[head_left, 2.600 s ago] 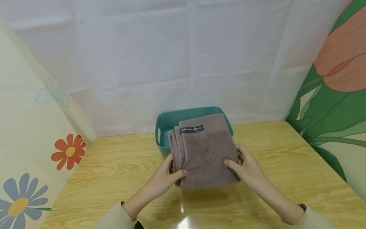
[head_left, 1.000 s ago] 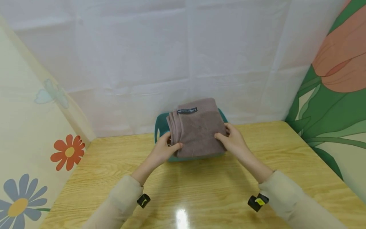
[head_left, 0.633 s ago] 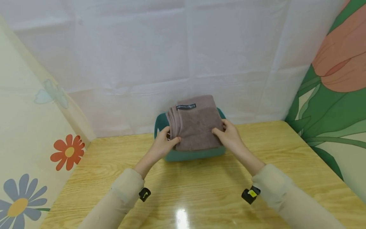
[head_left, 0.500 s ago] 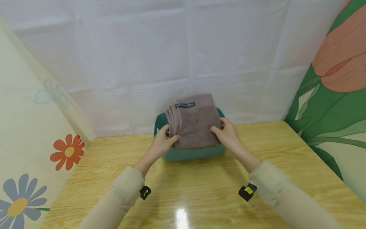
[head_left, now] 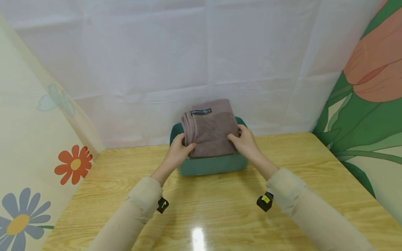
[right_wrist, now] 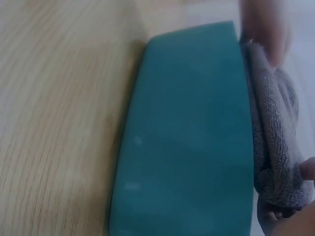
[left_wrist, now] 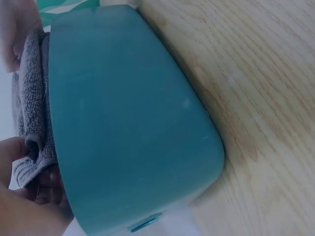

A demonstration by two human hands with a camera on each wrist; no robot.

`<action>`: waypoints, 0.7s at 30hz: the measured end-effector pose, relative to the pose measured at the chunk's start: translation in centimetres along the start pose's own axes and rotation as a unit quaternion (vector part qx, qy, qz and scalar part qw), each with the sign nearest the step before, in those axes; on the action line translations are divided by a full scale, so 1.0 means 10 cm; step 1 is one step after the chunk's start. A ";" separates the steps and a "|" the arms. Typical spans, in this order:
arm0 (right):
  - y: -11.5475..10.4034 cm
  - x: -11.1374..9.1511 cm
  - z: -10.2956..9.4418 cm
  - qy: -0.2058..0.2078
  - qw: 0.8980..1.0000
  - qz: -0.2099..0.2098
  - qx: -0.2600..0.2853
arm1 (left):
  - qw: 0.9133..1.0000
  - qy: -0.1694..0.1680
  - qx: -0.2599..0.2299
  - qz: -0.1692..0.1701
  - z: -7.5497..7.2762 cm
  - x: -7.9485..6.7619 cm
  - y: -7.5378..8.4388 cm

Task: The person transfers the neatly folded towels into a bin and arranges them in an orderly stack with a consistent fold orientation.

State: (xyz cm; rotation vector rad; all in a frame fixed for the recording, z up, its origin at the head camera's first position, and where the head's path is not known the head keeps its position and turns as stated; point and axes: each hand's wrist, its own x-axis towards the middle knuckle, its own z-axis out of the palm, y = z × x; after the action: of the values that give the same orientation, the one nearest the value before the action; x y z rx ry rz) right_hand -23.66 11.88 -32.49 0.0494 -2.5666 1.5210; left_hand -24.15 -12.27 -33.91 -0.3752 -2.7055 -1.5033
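Observation:
A folded mauve-grey towel with a dark label is held over the mouth of a teal plastic basket. My left hand grips the towel's left edge, thumb on top and fingers beneath. At the right edge my right hand pinches it the same way. Both wrist views show the towel's folded near edge level with the basket's rim, and the basket wall hides whatever lies inside. Fingers of my left hand curl under the towel's corner.
The basket stands on a wood-grain table, close to a white cloth backdrop. Side panels with painted flowers flank the table. Black wrist devices hang below both sleeves.
Both hands have carried the towel away from me, from in front of the basket to over it. In the last half second it has moved slightly farther back, showing more of the basket's front.

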 end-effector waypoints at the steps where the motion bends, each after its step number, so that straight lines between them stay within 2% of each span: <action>1: 0.01 0.01 0.00 -0.002 1.000 0.001 -0.001 | 1.000 0.000 0.003 -0.002 0.01 0.01 0.00; 11: 0.05 0.05 0.05 -0.008 1.000 0.005 -0.024 | 0.999 0.004 0.031 -0.022 0.04 0.03 -0.01; 21: 0.08 0.02 0.06 -0.012 0.999 0.011 -0.028 | 0.999 0.004 0.050 -0.012 0.06 0.01 -0.01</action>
State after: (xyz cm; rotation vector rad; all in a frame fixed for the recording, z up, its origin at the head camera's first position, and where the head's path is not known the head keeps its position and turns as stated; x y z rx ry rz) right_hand -23.99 11.75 -33.44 0.0331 -2.6364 1.4630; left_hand -24.21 -11.84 -34.29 -0.3355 -2.7749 -1.3655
